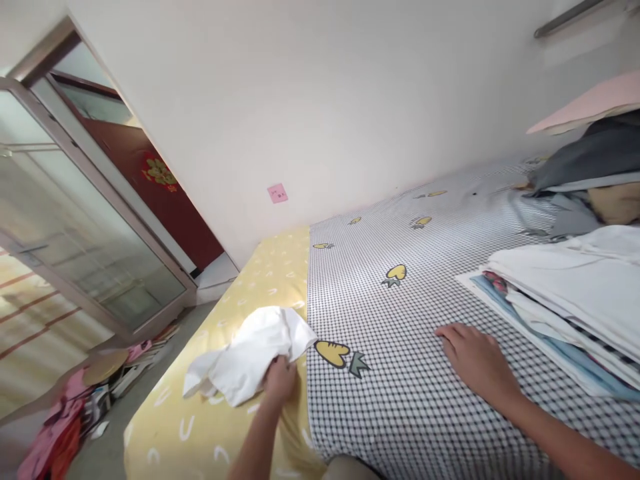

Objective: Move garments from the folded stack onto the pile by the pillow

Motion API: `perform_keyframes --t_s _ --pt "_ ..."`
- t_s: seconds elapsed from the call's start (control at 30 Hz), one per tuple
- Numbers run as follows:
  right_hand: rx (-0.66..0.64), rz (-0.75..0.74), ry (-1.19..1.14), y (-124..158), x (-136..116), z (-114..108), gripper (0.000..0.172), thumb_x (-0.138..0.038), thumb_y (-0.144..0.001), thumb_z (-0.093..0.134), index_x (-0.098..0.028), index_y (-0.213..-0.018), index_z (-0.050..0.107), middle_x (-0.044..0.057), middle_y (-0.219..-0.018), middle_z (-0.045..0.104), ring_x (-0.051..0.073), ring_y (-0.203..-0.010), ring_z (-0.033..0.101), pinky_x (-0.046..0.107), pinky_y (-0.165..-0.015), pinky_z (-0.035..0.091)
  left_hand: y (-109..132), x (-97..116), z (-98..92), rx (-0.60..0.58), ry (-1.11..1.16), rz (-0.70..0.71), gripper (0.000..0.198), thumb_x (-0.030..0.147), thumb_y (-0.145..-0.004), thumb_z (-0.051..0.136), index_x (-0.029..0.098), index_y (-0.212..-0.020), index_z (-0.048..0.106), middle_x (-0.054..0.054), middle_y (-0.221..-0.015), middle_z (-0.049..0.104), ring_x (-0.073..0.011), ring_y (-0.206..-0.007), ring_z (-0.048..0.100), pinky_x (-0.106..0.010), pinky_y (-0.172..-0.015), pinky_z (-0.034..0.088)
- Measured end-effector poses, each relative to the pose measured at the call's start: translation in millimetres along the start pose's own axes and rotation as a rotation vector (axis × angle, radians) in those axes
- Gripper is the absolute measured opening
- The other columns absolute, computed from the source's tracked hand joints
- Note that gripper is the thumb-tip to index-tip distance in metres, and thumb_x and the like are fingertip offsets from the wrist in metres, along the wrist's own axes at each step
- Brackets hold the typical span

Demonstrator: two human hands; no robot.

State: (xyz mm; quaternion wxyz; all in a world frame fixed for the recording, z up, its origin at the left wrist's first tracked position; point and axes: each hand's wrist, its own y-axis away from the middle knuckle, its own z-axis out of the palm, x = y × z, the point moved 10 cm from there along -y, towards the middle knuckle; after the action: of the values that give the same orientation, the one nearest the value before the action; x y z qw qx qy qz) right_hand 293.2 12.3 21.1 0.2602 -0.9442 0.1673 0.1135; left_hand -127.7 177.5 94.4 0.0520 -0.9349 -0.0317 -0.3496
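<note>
My left hand (pixel 281 379) is closed on the near edge of a crumpled white cloth (pixel 253 353), perhaps a garment; its exact kind does not show. The cloth lies loosely over the yellow side strip of the bed sheet (pixel 250 287). Some of my left fingertips are hidden in its folds. My right hand (pixel 475 363) rests palm down on the black-and-white checked part of the sheet (pixel 390 400), fingers stretched out and holding nothing. Just right of it lies a stack of folded clothes (pixel 575 280), white on top, with blue and patterned layers beneath.
More dark, grey and tan clothes (pixel 590 160) are heaped at the far right, with a pink piece (pixel 595 103) above them. A white wall runs behind the bed. Left are a glass door (pixel 100 213) standing open and a pile of things (pixel 75 400) on the floor.
</note>
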Motion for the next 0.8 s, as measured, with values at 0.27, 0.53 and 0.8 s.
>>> perform_keyframes --t_s 0.27,0.53,0.8 --pt "-0.02 0.037 0.028 -1.2 -10.9 -15.4 0.028 -0.02 -0.094 0.043 -0.022 -0.105 0.069 0.01 -0.109 0.07 0.026 -0.1 0.06 0.04 -0.085 0.038 58.6 35.2 84.1 -0.195 -0.465 0.13 0.059 0.008 -0.088 0.033 0.016 -0.145 0.045 -0.02 -0.153 0.046 -0.0342 -0.144 0.039 -0.06 -0.115 0.028" --pt "-0.015 0.086 -0.012 -5.5 -20.5 -28.2 0.023 -0.014 -0.095 0.047 -0.022 -0.104 0.067 0.007 -0.105 0.067 0.023 -0.1 0.057 0.037 -0.087 0.036 141.4 121.3 182.6 -0.339 -0.612 0.558 0.066 0.008 -0.09 0.031 0.03 -0.152 0.04 -0.009 -0.163 0.034 -0.0284 -0.151 0.028 -0.064 -0.121 0.017" --pt "-0.005 0.112 -0.111 -4.9 -19.6 -33.6 0.02 -0.01 -0.092 0.052 -0.023 -0.1 0.064 0.004 -0.103 0.065 0.022 -0.1 0.056 0.036 -0.09 0.037 46.0 95.5 138.7 -0.138 -0.56 0.65 0.044 0.024 -0.093 0.04 0.022 -0.129 0.066 -0.012 -0.141 0.062 -0.0292 -0.134 0.054 -0.059 -0.112 0.038"
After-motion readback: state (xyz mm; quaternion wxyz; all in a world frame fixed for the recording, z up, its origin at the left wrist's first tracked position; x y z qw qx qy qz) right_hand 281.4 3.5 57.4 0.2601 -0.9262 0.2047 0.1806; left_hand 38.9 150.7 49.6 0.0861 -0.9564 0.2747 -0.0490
